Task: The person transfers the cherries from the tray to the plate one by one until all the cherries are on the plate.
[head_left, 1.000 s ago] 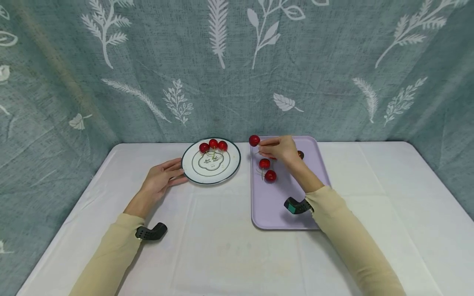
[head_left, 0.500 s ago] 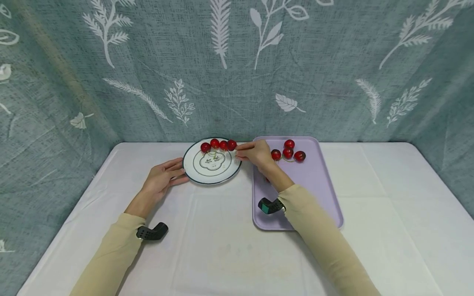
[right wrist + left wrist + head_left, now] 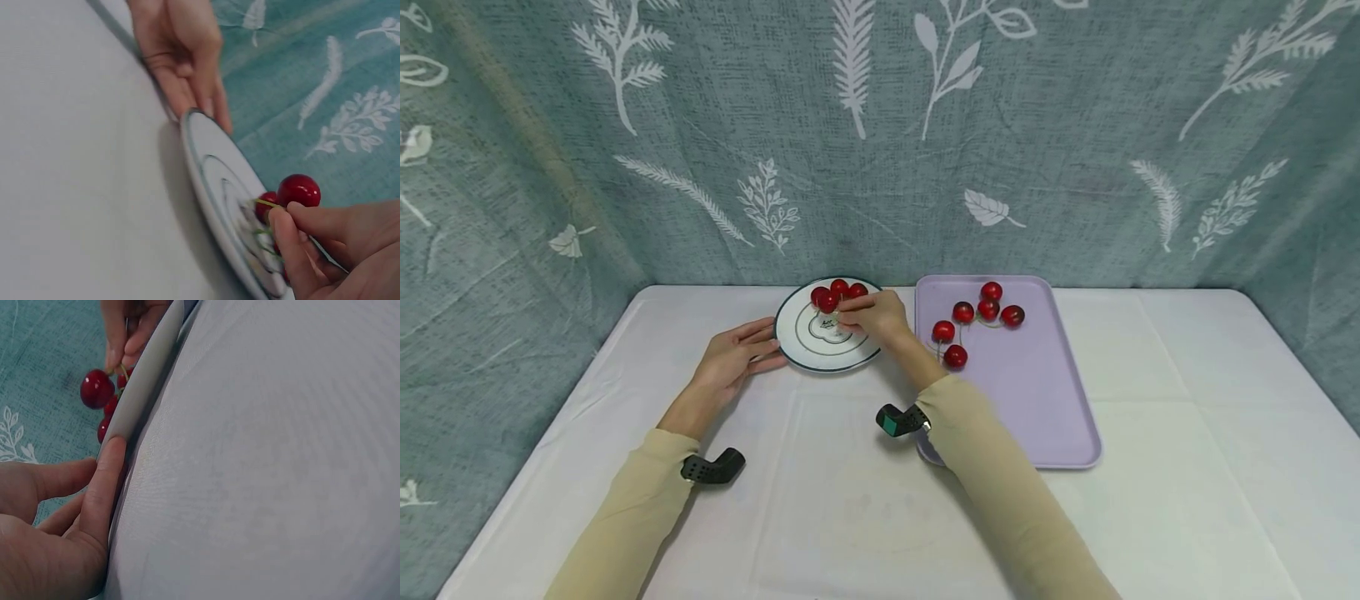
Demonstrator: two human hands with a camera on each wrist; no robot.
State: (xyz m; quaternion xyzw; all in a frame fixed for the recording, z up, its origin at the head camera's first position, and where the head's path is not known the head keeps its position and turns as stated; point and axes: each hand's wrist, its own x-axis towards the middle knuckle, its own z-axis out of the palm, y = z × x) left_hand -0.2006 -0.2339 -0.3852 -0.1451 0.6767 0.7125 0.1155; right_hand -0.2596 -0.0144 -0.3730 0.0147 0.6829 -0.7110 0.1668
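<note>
My left hand (image 3: 730,362) holds the left rim of a white plate (image 3: 827,360) with a dark blue edge, one finger on the rim and another below it in the left wrist view. My right hand (image 3: 876,318) is over the plate, pinching a red cherry (image 3: 299,190) by its green stem between thumb and finger. In the head view that cherry (image 3: 827,302) hangs among the other cherries (image 3: 858,291) at the plate's back. The right fingers partly cover the plate.
To the right lies a lilac tray (image 3: 1037,400) with several stemmed cherries (image 3: 956,357) toward its back left. Behind the white tablecloth (image 3: 820,517) hangs a green leaf-patterned curtain (image 3: 880,192). Each wrist wears a black camera band (image 3: 713,467).
My right hand has moved left from the tray to over the plate, carrying the cherry. The left hand has stayed at the plate's rim.
</note>
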